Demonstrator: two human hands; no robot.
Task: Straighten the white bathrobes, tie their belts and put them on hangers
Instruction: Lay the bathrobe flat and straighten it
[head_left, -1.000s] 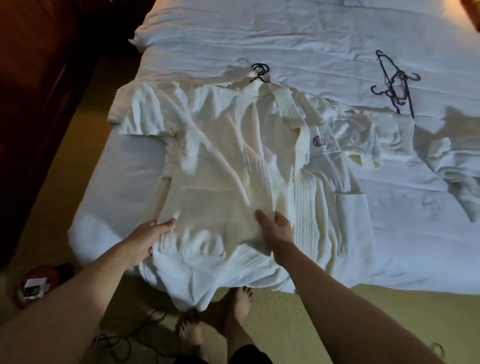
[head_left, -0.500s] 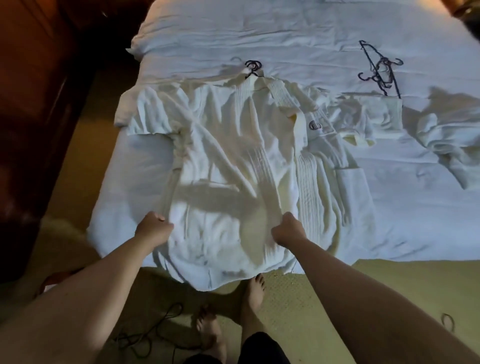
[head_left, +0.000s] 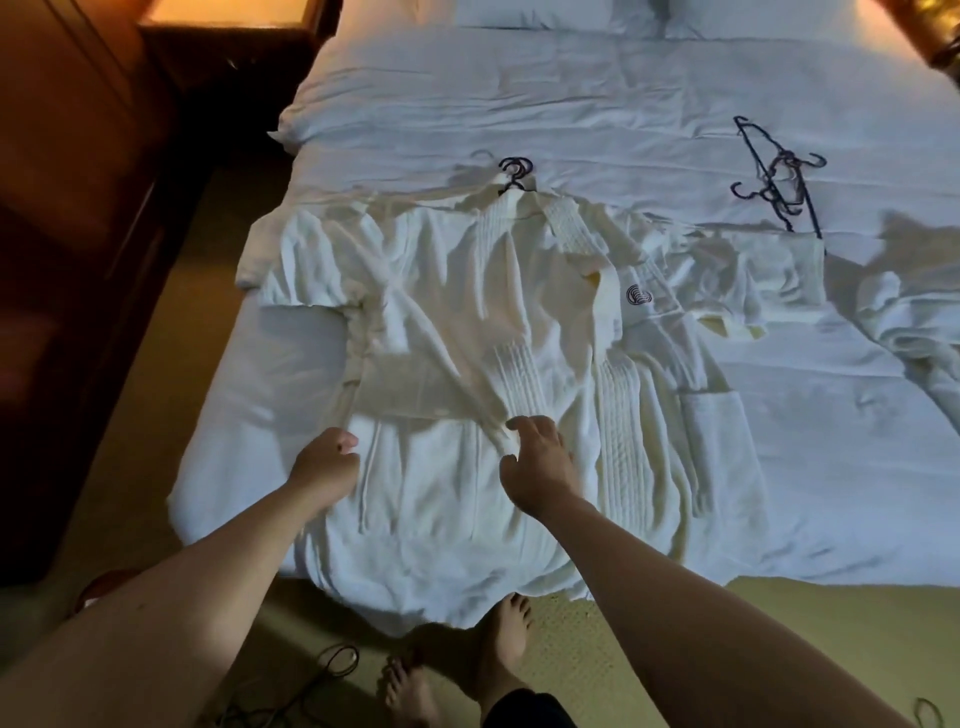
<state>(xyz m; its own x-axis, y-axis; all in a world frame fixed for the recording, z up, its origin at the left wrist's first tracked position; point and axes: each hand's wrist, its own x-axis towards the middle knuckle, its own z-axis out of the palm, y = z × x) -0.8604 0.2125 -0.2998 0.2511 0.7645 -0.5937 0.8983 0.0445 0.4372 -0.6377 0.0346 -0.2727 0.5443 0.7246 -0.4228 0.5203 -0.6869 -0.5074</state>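
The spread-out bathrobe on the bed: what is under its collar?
A dark hanger hook sticks out above the collar of the bathrobe, so hangers seem to sit inside it. Their shoulders are hidden by cloth. Beneath the robe lies the white duvet.

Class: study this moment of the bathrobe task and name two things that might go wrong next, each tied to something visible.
1. The bathrobe hem hangs over the bed edge; as the left hand and right hand grip and tug the fabric, the robe may slide floorward.
2. A cable lies beside the bare feet; stepping sideways risks snagging it.
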